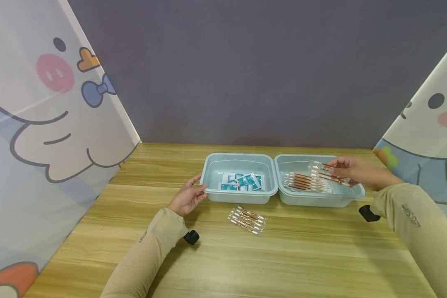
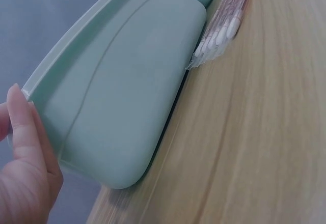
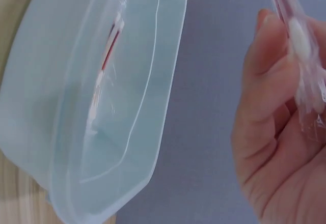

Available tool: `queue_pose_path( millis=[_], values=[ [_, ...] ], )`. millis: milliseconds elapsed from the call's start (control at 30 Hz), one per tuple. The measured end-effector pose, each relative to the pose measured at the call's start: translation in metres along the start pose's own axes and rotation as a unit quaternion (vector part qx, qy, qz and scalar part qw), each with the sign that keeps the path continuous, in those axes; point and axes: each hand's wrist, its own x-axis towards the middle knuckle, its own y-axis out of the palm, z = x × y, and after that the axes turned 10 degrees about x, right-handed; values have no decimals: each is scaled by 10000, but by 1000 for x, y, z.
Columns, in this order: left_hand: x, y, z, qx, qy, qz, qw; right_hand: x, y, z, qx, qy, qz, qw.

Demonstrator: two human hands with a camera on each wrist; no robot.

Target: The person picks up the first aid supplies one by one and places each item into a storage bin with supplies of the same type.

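My right hand [image 1: 352, 170] pinches a clear packet of iodine cotton swabs [image 1: 318, 167], white-tipped with reddish-brown stems, above the right light-green plastic box [image 1: 316, 200]. In the right wrist view the packet [image 3: 301, 46] stands up between thumb and fingers. More swab packets [image 1: 301, 182] lie inside that box. At the near left corner of the left plastic box [image 1: 238, 198], my left hand [image 1: 188, 196] grips the rim between thumb and fingers. Flat teal-and-white sachets [image 1: 242, 182] lie in this box. Another swab packet [image 1: 247, 220] rests on the table in front of it.
The two boxes stand side by side, rims close together, on a wood-grain table [image 1: 268, 260]. A grey panel [image 1: 260, 74] rises behind the table. Cartoon-printed panels [image 1: 59, 136] flank it left and right. A black wrist piece [image 1: 191, 237] hangs below the left sleeve.
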Motion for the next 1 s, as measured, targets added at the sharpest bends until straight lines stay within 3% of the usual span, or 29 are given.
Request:
queue_pose_path(
  millis=[300, 533, 833, 1000],
  values=[
    [1, 1, 2, 56, 21, -14, 10000, 10, -13, -4, -161, 59, -217, 9996],
    [0, 0, 2, 71, -15, -106, 9999, 24, -22, 6, -197, 323, 314, 9988],
    [-2, 0, 2, 87, -40, -90, 9999, 51, -15, 19, -658, 545, 593, 9946],
    [-2, 0, 2, 71, 10, -94, 9999, 63, -11, 19, -552, 675, 653, 9941]
  ],
)
